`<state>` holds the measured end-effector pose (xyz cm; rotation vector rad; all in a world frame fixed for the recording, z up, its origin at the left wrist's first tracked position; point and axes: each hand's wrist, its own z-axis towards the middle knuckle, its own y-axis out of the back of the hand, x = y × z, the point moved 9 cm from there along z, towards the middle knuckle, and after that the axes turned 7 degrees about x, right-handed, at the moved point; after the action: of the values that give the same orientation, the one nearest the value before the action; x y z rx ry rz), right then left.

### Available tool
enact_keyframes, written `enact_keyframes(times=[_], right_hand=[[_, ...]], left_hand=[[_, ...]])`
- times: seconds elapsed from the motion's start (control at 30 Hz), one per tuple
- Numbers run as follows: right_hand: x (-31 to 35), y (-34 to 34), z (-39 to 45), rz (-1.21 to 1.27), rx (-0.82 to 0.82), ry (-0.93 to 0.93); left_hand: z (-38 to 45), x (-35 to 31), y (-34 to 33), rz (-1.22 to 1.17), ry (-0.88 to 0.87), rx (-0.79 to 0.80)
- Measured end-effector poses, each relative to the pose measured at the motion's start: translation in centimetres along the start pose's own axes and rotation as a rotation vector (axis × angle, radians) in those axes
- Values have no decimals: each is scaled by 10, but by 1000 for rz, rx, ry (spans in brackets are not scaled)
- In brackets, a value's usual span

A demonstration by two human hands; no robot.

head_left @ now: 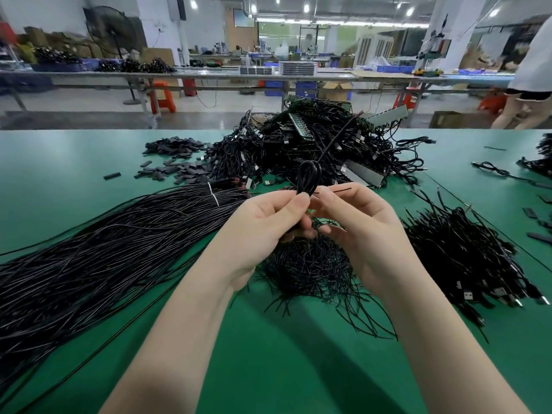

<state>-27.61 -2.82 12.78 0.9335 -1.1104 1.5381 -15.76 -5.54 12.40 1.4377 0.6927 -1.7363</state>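
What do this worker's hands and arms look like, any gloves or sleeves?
Both are bare. The left hand and right hand wear no gloves, rings or tape, and the nails that show look short and plain. The left forearm and right forearm carry no sleeve, watch or bracelet down to the picture's lower edge.

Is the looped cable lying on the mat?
No: the left hand grips the cable, loop raised off the mat; the right hand pinches a thin wire.
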Motion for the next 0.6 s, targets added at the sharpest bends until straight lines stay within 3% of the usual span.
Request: enact_keyframes(times=[0.2,0.43,0.6], right_hand=[[2,2,0,-92,3,19],[33,2,-5,-432,-80,315],[42,2,-10,-587,-140,456]], left_hand=[[-3,-6,-5,-12,-26,29],[-3,-9,2,104,-49,-74],[-3,-11,0,111,-71,-51]])
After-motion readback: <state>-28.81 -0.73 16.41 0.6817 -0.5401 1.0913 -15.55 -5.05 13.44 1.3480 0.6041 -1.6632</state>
